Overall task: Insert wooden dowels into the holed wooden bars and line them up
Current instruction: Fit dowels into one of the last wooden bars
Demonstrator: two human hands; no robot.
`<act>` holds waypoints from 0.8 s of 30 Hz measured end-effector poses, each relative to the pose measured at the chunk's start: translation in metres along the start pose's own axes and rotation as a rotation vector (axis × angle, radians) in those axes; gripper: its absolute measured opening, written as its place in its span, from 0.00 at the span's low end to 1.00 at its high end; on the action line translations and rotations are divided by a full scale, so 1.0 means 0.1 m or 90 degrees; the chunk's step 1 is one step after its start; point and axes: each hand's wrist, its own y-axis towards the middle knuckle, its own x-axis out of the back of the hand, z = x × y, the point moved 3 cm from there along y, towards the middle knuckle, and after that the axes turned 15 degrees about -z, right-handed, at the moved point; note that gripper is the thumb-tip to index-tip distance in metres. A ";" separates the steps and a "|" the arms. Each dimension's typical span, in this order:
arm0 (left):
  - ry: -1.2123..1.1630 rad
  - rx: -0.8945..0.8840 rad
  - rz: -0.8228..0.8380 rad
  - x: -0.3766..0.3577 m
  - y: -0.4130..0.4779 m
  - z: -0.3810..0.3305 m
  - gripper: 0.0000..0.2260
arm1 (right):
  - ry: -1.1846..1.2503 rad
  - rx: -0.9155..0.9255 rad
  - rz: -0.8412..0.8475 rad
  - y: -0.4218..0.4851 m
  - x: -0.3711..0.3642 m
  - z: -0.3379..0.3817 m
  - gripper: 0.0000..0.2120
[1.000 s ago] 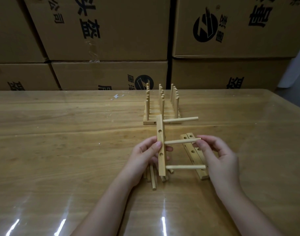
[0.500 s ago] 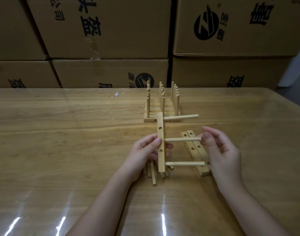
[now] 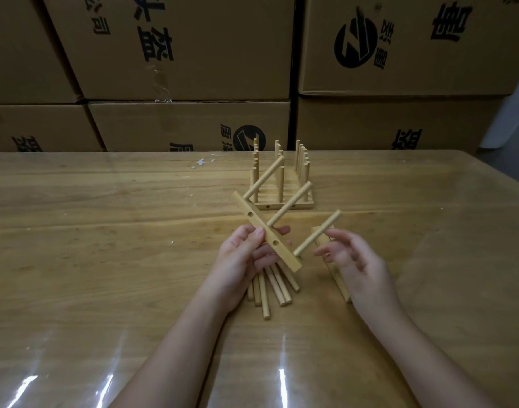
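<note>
Dowels point(image 3: 289, 206) jut far-right from the tilted holed bar point(image 3: 267, 235) pinched in the left hand point(image 3: 240, 254). The right hand point(image 3: 361, 263) hangs loose-fingered and empty just beside the nearest dowel point(image 3: 317, 232).

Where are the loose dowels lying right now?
Head view, centre: the loose dowels lie on the table beneath the left hand and its held bar.
</note>
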 end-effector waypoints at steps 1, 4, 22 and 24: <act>-0.004 -0.003 0.005 0.00 0.00 0.00 0.17 | -0.023 -0.003 0.023 -0.01 -0.02 -0.01 0.16; 0.012 -0.013 0.017 -0.02 -0.01 -0.01 0.17 | -0.071 0.010 0.037 -0.03 -0.06 -0.03 0.18; -0.048 -0.065 -0.167 0.09 0.05 -0.06 0.10 | -0.021 -0.013 -0.109 0.10 0.11 -0.11 0.13; 0.004 -0.074 -0.179 0.10 0.04 -0.06 0.08 | -0.026 -0.006 -0.107 0.10 0.11 -0.12 0.13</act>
